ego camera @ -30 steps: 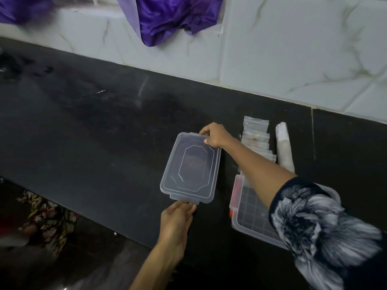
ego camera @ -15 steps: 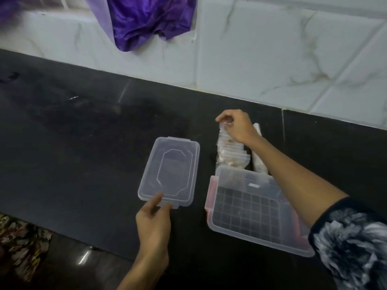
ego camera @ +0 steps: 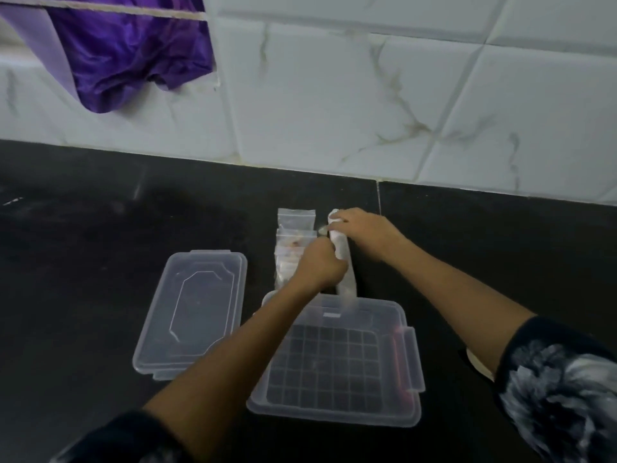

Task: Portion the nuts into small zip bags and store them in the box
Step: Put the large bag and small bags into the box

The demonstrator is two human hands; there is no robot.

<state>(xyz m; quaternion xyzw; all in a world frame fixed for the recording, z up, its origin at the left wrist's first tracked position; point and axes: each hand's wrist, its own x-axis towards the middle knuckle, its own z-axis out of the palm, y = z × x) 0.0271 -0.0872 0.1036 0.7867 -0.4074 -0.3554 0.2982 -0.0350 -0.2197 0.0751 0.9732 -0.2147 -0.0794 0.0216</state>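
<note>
A clear plastic box [ego camera: 334, 409] with a grid-patterned bottom stands open on the black counter. Its clear lid [ego camera: 193, 312] lies flat to the left. Behind the box is a row of small zip bags [ego camera: 295, 218], some holding nuts. Beside them lies a long white rolled packet [ego camera: 345, 262]. My right hand [ego camera: 365, 230] grips the far end of that packet. My left hand [ego camera: 320, 265] is curled over its middle, next to the zip bags; its fingertips are hidden.
A white marble-tiled wall [ego camera: 367, 95] runs behind the black counter [ego camera: 83, 245]. A purple cloth [ego camera: 127, 58] hangs over the wall at the upper left. A counter seam [ego camera: 379, 198] runs back from the packet to the wall.
My left hand left the lid and came across to the white packet. My right hand moved from the zip bags onto the packet's far end. The view shifted closer to the box.
</note>
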